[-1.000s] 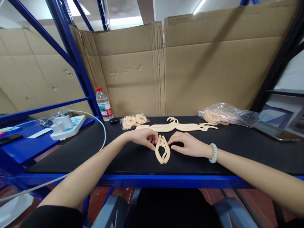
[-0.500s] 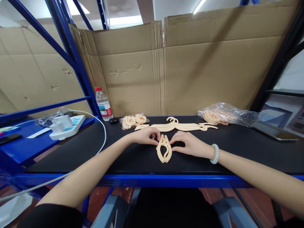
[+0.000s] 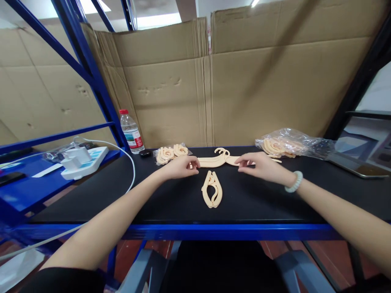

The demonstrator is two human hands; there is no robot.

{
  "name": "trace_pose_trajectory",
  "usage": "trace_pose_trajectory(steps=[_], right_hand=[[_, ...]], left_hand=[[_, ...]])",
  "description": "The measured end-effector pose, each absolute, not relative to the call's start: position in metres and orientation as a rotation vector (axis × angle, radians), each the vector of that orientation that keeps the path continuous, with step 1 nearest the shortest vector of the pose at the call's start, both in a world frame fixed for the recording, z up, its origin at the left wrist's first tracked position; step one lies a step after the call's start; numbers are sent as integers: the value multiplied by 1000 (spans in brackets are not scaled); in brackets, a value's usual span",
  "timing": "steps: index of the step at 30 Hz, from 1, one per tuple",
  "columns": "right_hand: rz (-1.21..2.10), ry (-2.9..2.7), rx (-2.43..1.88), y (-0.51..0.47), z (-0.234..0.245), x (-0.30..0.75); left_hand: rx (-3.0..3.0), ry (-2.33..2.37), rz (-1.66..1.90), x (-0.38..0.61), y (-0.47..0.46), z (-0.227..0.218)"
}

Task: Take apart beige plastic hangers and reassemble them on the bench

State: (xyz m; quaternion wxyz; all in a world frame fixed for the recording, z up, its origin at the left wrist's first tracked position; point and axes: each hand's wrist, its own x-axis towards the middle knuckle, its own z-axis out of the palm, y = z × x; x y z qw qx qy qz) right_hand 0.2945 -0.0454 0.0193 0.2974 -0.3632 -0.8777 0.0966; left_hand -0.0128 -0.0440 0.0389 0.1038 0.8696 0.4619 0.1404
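A folded peach plastic hanger (image 3: pixel 211 193) lies alone on the black shelf top (image 3: pixel 269 199), with neither hand on it. Behind it a long unfolded peach hanger (image 3: pixel 218 160) lies flat across the shelf. My left hand (image 3: pixel 181 167) rests on that hanger's left arm, fingers curled and pinching it. My right hand (image 3: pixel 262 166) pinches its right arm; a pale bead bracelet (image 3: pixel 293 182) circles that wrist.
A small bag of folded hangers (image 3: pixel 170 154) sits at the back left, and a larger clear bag of them (image 3: pixel 290 145) at the back right. A water bottle (image 3: pixel 130 132), a white power strip (image 3: pixel 82 162) with cable, cardboard walls (image 3: pixel 244 89) and blue rack posts (image 3: pixel 88 69) surround the shelf.
Both hands let go of the folded hanger and moved back and apart onto the long unfolded hanger. The folded hanger stays where it lay.
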Motion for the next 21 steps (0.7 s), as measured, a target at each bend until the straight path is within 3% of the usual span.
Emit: trace_pose_trajectory(steps=[7,21], right_hand=[[73,-2297,-1390,-12,30,345],[-45,-2425,-1367,-4,3,333]], left_hand=[[2640,1711,374,-15,-36,23],[2754,1611,552,-6,-31,9]])
